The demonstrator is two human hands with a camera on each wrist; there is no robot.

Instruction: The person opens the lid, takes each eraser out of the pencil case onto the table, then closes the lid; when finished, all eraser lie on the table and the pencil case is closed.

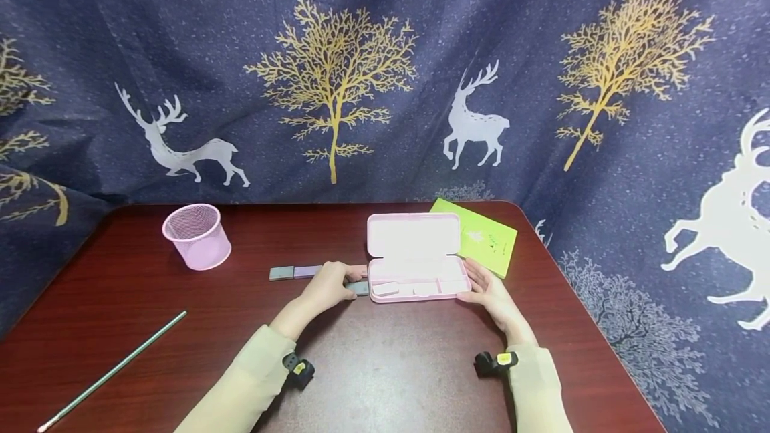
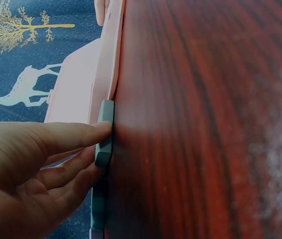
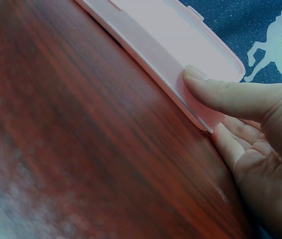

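Observation:
A pink pencil case (image 1: 421, 291) lies on the table with its lid (image 1: 413, 235) raised. Inside its tray are small white pieces (image 1: 386, 288) and a divider. At the case's left end, my left hand (image 1: 327, 286) pinches a small grey-green block (image 2: 104, 134) between thumb and fingers, the block's end close against the case. Another grey block (image 1: 281, 273) and a purple block (image 1: 307, 271) lie end to end beyond that hand. My right hand (image 1: 490, 294) grips the case's right end, thumb over the front rim and fingers around the side.
A pink mesh pen holder (image 1: 207, 252) stands at the back left. Along the left of the table lies a thin green stick (image 1: 117, 367). Behind the case, a lime-green booklet (image 1: 487, 236) rests near the back right corner. A printed dark-blue cloth (image 1: 373, 85) hangs behind the table.

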